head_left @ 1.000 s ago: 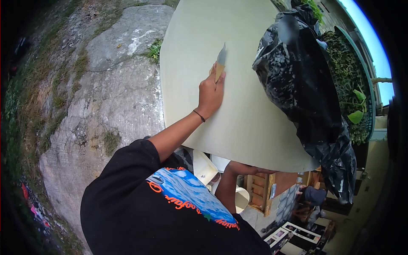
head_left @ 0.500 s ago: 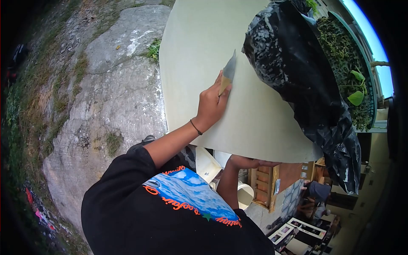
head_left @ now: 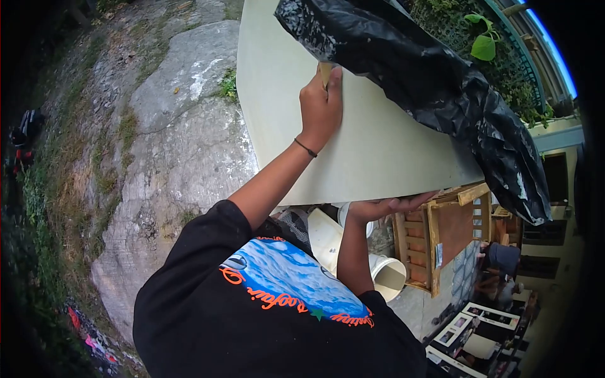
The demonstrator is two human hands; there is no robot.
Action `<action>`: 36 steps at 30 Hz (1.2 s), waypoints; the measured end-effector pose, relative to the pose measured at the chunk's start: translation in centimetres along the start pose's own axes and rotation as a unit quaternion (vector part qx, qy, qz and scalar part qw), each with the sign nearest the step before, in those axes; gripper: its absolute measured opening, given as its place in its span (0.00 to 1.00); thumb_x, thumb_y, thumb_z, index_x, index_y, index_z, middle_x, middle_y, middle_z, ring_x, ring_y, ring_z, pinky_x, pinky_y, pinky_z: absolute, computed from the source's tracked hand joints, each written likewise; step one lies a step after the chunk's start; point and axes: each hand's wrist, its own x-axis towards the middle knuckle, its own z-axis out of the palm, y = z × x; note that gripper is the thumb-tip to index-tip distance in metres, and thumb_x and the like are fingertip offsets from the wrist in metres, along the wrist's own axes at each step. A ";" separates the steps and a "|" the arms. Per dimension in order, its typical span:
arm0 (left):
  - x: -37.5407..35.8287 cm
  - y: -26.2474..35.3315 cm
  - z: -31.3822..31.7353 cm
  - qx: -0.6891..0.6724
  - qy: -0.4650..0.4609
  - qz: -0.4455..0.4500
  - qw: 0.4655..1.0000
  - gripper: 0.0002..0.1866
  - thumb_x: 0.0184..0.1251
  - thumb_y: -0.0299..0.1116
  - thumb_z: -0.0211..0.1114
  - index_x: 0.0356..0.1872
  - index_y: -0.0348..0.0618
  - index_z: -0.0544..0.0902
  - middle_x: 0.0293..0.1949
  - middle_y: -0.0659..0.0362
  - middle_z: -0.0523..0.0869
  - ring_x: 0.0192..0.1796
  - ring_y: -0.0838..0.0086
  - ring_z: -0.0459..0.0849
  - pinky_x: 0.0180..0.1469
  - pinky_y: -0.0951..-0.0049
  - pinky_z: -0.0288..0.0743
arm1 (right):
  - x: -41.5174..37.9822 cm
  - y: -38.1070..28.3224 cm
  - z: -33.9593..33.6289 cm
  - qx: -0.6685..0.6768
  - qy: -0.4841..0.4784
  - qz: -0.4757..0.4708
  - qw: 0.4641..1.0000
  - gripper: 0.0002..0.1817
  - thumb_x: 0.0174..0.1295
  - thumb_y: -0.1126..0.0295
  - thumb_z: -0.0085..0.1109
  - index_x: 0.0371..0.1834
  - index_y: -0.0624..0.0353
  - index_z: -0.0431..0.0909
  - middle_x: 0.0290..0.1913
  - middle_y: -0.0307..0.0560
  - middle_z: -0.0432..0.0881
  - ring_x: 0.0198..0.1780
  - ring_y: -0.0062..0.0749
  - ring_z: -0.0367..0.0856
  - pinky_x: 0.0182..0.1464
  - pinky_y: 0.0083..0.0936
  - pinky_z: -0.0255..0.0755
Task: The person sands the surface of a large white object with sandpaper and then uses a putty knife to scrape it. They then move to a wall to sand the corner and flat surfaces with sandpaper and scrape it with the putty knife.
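My left hand, a dark band at its wrist, is closed around a scraper. Only the tan part of the scraper shows, since crumpled black plastic covers its blade. That hand lies over the face of a large, smooth, pale panel. Along the panel's near edge, my right hand holds it from below, fingers stretched along the edge and partly hidden. The black plastic, smeared white in places, hangs across the panel's far right side.
White buckets and a wooden crate-like frame stand below the panel. Left is rough concrete with grass. A planter with greenery is at upper right. Another person is farther back, near framed panels.
My left hand has moved up the panel, and the scraper's grey blade has gone out of sight at the black plastic. The plastic sits farther left in view; my right hand's fingers show more.
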 end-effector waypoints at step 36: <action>-9.7 -0.1 0.7 -0.107 0.025 0.118 0.987 0.19 0.70 0.40 0.47 0.29 0.32 0.74 0.22 0.64 0.75 0.27 0.86 0.68 0.27 0.82 0.60 | -1.7 -0.2 0.0 0.033 0.021 0.008 0.999 0.48 0.52 0.45 0.55 0.68 0.60 0.41 0.67 0.70 0.35 0.69 0.64 0.35 0.64 0.54 0.42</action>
